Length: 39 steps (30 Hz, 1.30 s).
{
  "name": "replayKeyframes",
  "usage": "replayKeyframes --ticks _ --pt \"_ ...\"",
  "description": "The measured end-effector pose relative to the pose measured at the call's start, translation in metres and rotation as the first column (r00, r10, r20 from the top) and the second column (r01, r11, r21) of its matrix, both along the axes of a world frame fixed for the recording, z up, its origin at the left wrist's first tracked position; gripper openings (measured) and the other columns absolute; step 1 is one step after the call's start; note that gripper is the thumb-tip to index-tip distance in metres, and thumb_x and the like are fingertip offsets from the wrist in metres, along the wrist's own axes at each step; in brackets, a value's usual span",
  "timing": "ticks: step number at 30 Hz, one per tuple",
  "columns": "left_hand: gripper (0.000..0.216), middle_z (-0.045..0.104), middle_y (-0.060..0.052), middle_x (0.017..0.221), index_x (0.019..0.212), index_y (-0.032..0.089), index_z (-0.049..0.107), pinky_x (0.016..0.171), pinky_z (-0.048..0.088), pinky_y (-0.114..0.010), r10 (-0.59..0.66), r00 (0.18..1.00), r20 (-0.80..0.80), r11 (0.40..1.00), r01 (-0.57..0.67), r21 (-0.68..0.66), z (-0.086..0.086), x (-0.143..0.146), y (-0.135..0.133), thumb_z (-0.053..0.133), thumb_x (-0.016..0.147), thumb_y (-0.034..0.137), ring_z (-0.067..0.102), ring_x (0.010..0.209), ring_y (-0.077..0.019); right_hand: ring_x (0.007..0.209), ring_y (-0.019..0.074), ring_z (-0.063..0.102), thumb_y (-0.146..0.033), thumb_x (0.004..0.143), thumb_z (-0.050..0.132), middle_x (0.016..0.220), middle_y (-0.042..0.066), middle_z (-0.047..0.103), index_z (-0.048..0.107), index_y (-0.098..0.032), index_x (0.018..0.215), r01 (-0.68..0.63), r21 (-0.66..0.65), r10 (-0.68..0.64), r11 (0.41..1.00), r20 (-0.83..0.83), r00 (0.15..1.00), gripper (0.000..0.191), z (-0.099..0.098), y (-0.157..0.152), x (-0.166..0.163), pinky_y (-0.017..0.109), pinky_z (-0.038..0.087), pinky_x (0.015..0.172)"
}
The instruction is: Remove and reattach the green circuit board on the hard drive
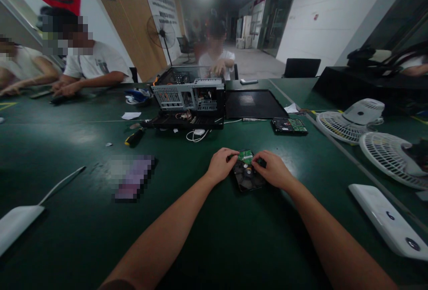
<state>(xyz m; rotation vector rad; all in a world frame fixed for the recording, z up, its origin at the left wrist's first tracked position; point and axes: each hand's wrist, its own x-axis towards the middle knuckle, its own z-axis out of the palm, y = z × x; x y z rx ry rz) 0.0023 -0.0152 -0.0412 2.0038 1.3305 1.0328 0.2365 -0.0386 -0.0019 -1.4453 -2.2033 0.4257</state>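
A black hard drive lies on the green table in front of me, its underside up. Over its far end sits a small green circuit board. My left hand is closed, its fingertips pinching the left edge of that board. My right hand is closed too, gripping the drive's right side with fingertips at the board. Both forearms reach in from the bottom of the view.
An open computer case stands beyond, with its black side panel and a second hard drive to the right. A screwdriver lies at left. White fan parts lie at right. Other people sit along the far side.
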Motion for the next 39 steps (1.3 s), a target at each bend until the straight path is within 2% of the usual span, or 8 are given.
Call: replayKeyframes --ticks 6,9,15,19,22,27,33,39 --pt "0.021 0.072 -0.004 0.110 0.112 0.025 0.079 0.084 0.053 -0.031 -0.008 1.000 -0.011 1.000 0.008 -0.016 0.002 0.000 0.001 0.064 0.096 0.026 0.066 0.087 -0.0166 0.091 0.0223 0.067 -0.035 0.094 0.059 0.098 0.006 0.075 0.071 -0.023 0.095 0.112 -0.044 -0.113 0.993 -0.015 0.994 0.017 0.009 0.003 0.012 0.034 0.046 0.081" --pt "0.024 0.073 -0.004 0.109 0.115 0.024 0.077 0.081 0.052 -0.030 0.014 1.000 -0.011 0.999 -0.015 -0.031 0.002 0.002 0.001 0.065 0.095 0.025 0.064 0.079 -0.0153 0.075 0.0198 0.066 -0.041 0.092 0.061 0.087 0.005 0.074 0.071 -0.022 0.096 0.165 -0.204 -0.165 0.965 0.014 0.986 0.021 0.012 0.004 0.021 0.031 0.044 0.068" --pt "0.036 0.074 -0.005 0.115 0.127 0.023 0.069 0.078 0.053 -0.030 0.059 0.998 0.010 0.995 -0.058 -0.077 0.001 0.004 0.001 0.066 0.091 0.023 0.062 0.075 -0.0152 0.050 0.0106 0.054 -0.053 0.092 0.060 0.072 0.000 0.065 0.061 -0.020 0.098 -0.038 -0.672 -0.108 0.740 -0.174 0.979 0.034 0.018 -0.001 0.033 0.024 0.031 0.046" --pt "0.033 0.074 -0.006 0.116 0.126 0.021 0.070 0.079 0.053 -0.029 0.068 0.997 0.033 0.994 -0.065 -0.089 0.002 0.003 0.001 0.064 0.094 0.027 0.066 0.083 -0.0167 0.050 0.0098 0.053 -0.067 0.084 0.067 0.067 -0.002 0.062 0.057 -0.020 0.091 -0.113 -0.775 -0.010 0.622 -0.152 0.988 0.048 0.027 -0.005 0.043 0.022 0.026 0.043" --pt "0.032 0.075 -0.005 0.114 0.126 0.022 0.070 0.076 0.053 -0.029 0.068 0.996 0.049 0.991 -0.062 -0.114 0.005 0.002 0.001 0.061 0.097 0.033 0.067 0.082 -0.0170 0.049 0.0104 0.052 -0.061 0.074 0.080 0.058 -0.005 0.058 0.058 -0.021 0.091 -0.149 -0.806 0.116 0.572 -0.100 0.988 0.049 0.031 -0.006 0.049 0.022 0.030 0.046" --pt "0.035 0.078 -0.004 0.098 0.126 0.021 0.069 0.063 0.052 -0.028 0.072 0.993 0.098 0.974 -0.049 -0.219 0.006 0.002 -0.001 0.054 0.101 0.041 0.067 0.064 -0.0152 0.048 0.0121 0.052 -0.057 0.071 0.083 0.054 -0.006 0.057 0.061 -0.022 0.090 -0.126 -0.748 0.129 0.651 -0.055 0.990 0.045 0.027 -0.004 0.052 0.024 0.033 0.049" --pt "0.032 0.076 -0.004 0.088 0.097 0.023 0.074 0.076 0.050 -0.028 0.210 0.977 -0.037 0.977 -0.211 -0.038 0.010 0.001 -0.004 0.049 0.103 0.042 0.071 0.081 -0.0190 0.048 0.0128 0.050 -0.063 0.073 0.079 0.051 -0.005 0.056 0.065 -0.021 0.092 -0.079 -0.675 0.032 0.734 -0.081 0.996 0.049 0.020 0.003 0.063 0.025 0.031 0.049" --pt "0.033 0.073 -0.004 0.079 0.088 0.023 0.071 0.072 0.047 -0.029 0.324 0.942 -0.088 0.939 -0.332 -0.089 0.009 -0.008 0.001 0.048 0.104 0.040 0.070 0.078 -0.0198 0.052 0.0128 0.051 -0.066 0.076 0.075 0.056 -0.004 0.058 0.068 -0.019 0.099 0.032 -0.583 -0.129 0.812 -0.126 0.984 0.053 0.016 0.009 0.072 0.025 0.034 0.050"
